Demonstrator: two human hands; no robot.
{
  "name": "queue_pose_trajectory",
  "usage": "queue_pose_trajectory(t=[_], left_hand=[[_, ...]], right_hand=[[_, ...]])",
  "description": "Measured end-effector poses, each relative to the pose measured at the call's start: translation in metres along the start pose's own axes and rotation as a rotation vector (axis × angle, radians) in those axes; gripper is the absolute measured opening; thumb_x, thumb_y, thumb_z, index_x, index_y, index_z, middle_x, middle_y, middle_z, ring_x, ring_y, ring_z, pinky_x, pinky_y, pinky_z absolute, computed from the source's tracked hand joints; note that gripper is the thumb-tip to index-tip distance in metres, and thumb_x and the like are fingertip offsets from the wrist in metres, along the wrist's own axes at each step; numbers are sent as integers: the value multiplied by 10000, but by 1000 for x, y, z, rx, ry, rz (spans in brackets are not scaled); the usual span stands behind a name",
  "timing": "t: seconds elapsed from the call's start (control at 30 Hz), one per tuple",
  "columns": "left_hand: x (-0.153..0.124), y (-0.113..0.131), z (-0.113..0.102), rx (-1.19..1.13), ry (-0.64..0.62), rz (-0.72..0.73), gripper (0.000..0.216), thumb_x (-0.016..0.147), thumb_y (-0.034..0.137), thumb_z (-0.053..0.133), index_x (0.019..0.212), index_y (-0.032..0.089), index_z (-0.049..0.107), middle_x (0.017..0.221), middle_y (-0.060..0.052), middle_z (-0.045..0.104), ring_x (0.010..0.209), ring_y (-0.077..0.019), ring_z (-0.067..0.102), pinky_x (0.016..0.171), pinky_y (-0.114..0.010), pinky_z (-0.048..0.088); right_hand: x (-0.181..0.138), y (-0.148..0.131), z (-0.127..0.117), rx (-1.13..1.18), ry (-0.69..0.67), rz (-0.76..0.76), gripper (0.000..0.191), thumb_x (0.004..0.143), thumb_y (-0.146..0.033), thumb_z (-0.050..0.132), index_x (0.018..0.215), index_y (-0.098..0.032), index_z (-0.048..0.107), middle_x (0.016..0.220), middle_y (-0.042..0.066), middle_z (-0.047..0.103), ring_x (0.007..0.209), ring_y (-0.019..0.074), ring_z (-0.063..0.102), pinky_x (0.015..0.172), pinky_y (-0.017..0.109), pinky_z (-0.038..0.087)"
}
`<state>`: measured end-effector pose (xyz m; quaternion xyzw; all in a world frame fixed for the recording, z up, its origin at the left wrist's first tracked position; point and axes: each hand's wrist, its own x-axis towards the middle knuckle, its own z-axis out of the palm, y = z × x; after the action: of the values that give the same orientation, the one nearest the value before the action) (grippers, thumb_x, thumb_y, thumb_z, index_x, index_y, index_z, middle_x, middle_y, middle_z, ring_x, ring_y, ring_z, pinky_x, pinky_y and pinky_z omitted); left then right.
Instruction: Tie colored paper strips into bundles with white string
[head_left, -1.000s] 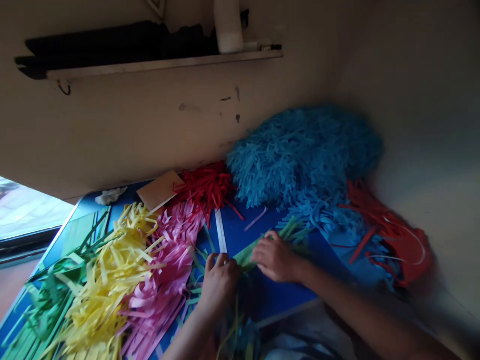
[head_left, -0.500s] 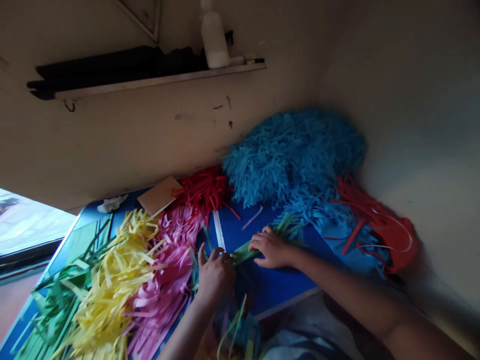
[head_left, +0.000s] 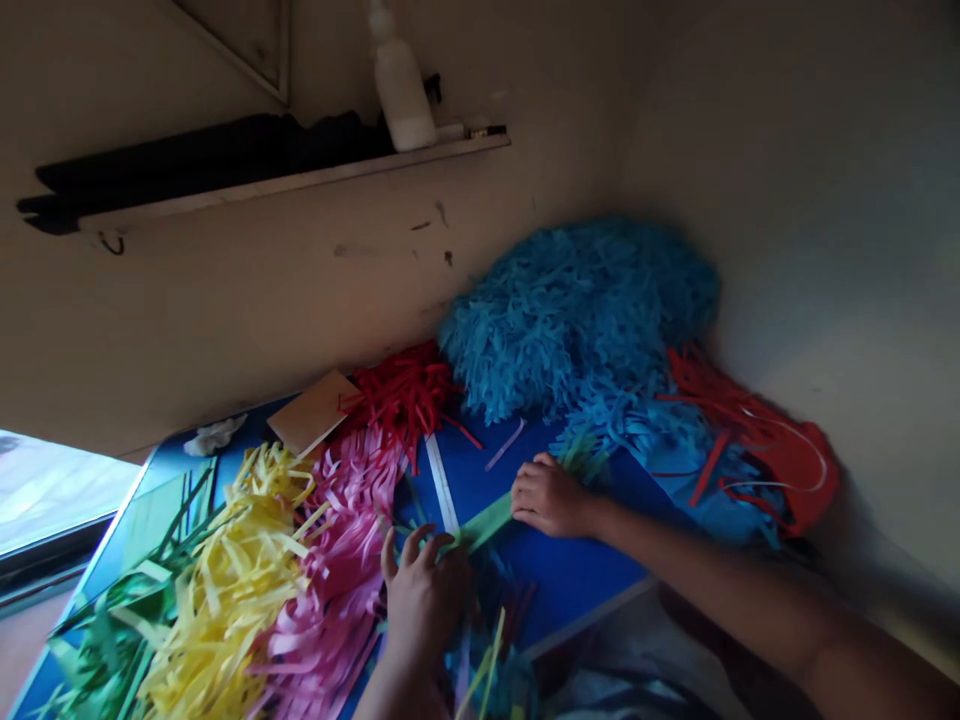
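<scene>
A band of light green strips [head_left: 487, 520], paper or thin cloth, stretches between my two hands above the blue tabletop. My right hand [head_left: 551, 495] is closed around the band, whose fringed end fans out past it towards the blue fringe. My left hand [head_left: 427, 585] grips the other end, with its outer fingers raised and apart; its thumb is hidden. Below the left hand hang loose strips [head_left: 484, 670] of blue, yellow-green and purple. Pink fringe [head_left: 349, 540] lies just left of this hand.
Yellow [head_left: 217, 590] and green [head_left: 112, 630] fringe cover the table's left side. Red fringe [head_left: 405, 395] and brown card [head_left: 313, 410] lie at the back. A large blue fringed heap [head_left: 577, 310] and red material [head_left: 795, 470] are at right. Above, a wall shelf [head_left: 300, 188] holds a white bottle [head_left: 405, 95].
My right hand has shifted slightly right along the green band, leaving more of it showing between the hands. My left hand has moved a little down and left. The camera view has shifted slightly.
</scene>
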<state>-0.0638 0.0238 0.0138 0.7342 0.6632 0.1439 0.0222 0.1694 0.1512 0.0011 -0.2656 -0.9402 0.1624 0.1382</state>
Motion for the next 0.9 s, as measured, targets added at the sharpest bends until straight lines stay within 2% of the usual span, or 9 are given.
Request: queue_pose_trajectory(t=[0.13, 0.27, 0.4, 0.6, 0.67, 0.73, 0.8, 0.9], left_hand=[[2, -1, 5, -26, 65, -43, 201, 891, 297, 556, 868, 326, 754, 954, -4, 756, 1076, -271, 597, 1082, -528, 206], [10, 1, 10, -28, 68, -150, 252, 904, 332, 531, 786, 283, 749, 917, -23, 750, 990, -250, 606, 1014, -479, 279], [20, 5, 8, -7, 17, -195, 236, 882, 321, 548, 763, 263, 743, 910, -28, 746, 969, -247, 598, 942, -448, 323], [26, 5, 8, 11, -22, -222, 231, 854, 316, 570, 691, 255, 723, 896, -24, 744, 966, -244, 592, 930, -445, 319], [26, 4, 7, 13, -31, -222, 212, 855, 322, 573, 718, 256, 722, 897, -30, 738, 961, -245, 589, 924, -440, 328], [25, 4, 4, 34, -20, -208, 165, 855, 329, 581, 819, 263, 728, 939, -46, 727, 985, -257, 581, 948, -449, 329], [25, 6, 0, 65, -16, -126, 147, 854, 290, 592, 919, 291, 724, 1006, -49, 712, 1055, -271, 563, 1031, -484, 280], [26, 8, -5, 101, -50, 48, 224, 846, 174, 587, 898, 342, 725, 1046, -15, 705, 1141, -274, 540, 1133, -549, 123]], right_hand=[[2, -2, 4, -7, -30, 174, 152, 904, -302, 632, 796, -215, 694, 888, 4, 684, 895, 167, 539, 791, 333, 270], [10, -3, 11, -40, -28, 259, 196, 898, -316, 620, 762, -184, 668, 853, 27, 662, 874, 182, 531, 763, 330, 273], [16, -4, 14, -66, -31, 294, 194, 868, -300, 629, 721, -174, 646, 814, 26, 647, 848, 180, 527, 745, 327, 276], [18, -4, 18, -75, -26, 319, 180, 837, -295, 645, 698, -180, 635, 806, 29, 648, 848, 188, 533, 744, 332, 283], [17, -5, 16, -75, -19, 328, 184, 833, -306, 653, 698, -183, 632, 796, 31, 647, 845, 194, 536, 759, 340, 291], [16, -8, 11, -84, 10, 345, 149, 828, -326, 669, 777, -188, 646, 866, 46, 659, 894, 215, 537, 816, 367, 298], [13, -12, 4, -120, 70, 283, 116, 848, -292, 653, 914, -196, 652, 1006, 67, 663, 1016, 246, 521, 924, 422, 268], [10, -15, -4, -148, 90, -3, 99, 889, -237, 608, 980, -225, 645, 1070, 40, 671, 1116, 250, 488, 1021, 484, 180]])
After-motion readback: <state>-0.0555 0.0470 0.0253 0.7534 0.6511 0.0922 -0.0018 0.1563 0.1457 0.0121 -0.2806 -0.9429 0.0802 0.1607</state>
